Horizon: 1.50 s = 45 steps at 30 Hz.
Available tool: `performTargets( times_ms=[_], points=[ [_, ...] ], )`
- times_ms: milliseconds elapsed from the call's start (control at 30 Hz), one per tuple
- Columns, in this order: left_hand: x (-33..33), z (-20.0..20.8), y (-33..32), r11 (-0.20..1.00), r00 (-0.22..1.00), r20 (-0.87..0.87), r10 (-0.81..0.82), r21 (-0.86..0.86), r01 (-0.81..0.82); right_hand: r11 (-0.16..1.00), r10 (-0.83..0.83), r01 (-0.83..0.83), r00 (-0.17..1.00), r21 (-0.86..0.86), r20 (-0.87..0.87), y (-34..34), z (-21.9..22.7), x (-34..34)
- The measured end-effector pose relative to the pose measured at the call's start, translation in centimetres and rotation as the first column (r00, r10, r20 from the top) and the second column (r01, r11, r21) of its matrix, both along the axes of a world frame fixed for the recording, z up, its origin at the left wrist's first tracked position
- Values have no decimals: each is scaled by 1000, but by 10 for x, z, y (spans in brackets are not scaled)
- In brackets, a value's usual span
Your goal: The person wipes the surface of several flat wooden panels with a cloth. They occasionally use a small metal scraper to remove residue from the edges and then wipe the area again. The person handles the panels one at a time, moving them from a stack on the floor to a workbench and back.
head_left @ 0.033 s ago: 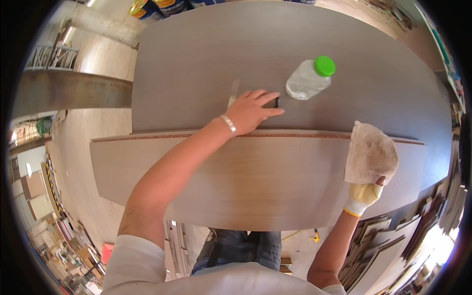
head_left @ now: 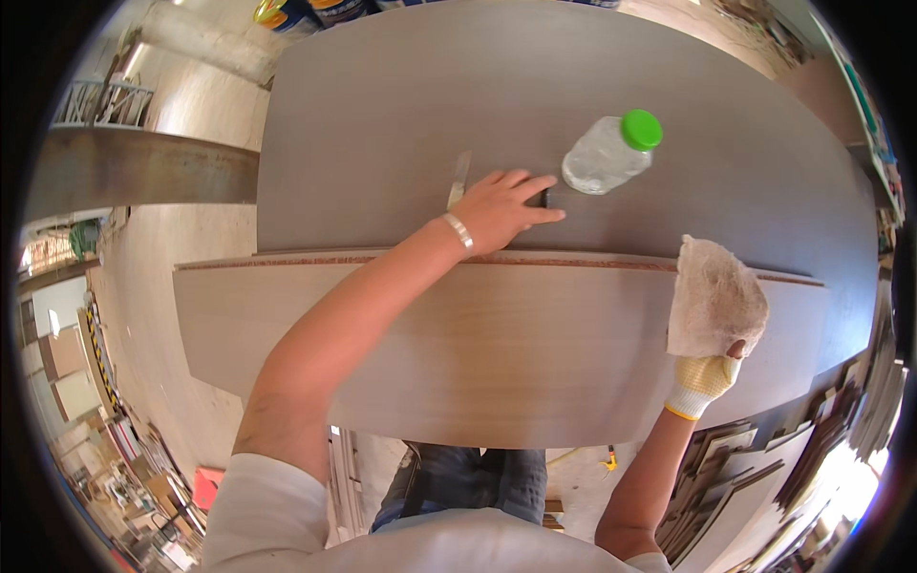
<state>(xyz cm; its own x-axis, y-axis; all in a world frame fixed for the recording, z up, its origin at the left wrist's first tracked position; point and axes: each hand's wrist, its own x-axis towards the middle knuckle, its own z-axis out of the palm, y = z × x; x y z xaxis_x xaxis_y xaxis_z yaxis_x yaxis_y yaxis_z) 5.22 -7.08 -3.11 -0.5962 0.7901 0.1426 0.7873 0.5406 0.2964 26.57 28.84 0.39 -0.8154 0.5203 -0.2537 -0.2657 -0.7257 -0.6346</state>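
My left hand (head_left: 504,205) is bare, with a light band at the wrist. It lies low over the grey board (head_left: 382,115), its thumb and fingers closed around a small dark thing (head_left: 545,198), mostly hidden by the hand. Beside its wrist lies a thin, flat, scraper-like strip (head_left: 460,177), partly covered. Right of these fingers a clear plastic jar (head_left: 602,158) with a green lid (head_left: 641,129) stands on the board. My right hand (head_left: 705,374), in a pale yellow knitted glove with one bare fingertip showing, grips a pinkish-beige cloth (head_left: 716,301) over the nearer panel's right part.
A light wood-grain panel (head_left: 478,353) with a raw brown edge (head_left: 573,264) lies nearest me. Paint cans (head_left: 287,14) stand beyond the far edge. To the left runs a metal beam (head_left: 153,170). Stacked board offcuts (head_left: 755,468) lean at the lower right.
My left hand sits slightly farther right. The jar also appears a little farther right in the picture. My right hand keeps hold of the cloth, almost unmoved.
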Motion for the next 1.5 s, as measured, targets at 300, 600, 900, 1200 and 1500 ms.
performTargets(
  times_ms=[300, 600, 900, 1200, 1500],
  points=[
    [-46, -34, -20, 997, 998, -41, 52, -62, -54, 925, 48, -131, 972, 356, 230, -30, 33, -21],
    [108, 46, -188, 604, 618, 40, 785, 176, -778, -568, 355, -259, 779, 781, 516, -179, 21, -69],
    [253, 5, -254, 353, 365, -58, 929, -150, -924, -295, 654, 11, 731, 955, 194, -445, -18, -99],
    [259, 13, -250, 306, 324, -80, 943, -175, -936, -599, 401, -102, 820, 794, 408, -270, 21, -91],
    [253, -1, -254, 364, 379, -93, 921, -147, -920, -396, 734, 18, 607, 918, 305, -531, -16, -119]
  ],
)
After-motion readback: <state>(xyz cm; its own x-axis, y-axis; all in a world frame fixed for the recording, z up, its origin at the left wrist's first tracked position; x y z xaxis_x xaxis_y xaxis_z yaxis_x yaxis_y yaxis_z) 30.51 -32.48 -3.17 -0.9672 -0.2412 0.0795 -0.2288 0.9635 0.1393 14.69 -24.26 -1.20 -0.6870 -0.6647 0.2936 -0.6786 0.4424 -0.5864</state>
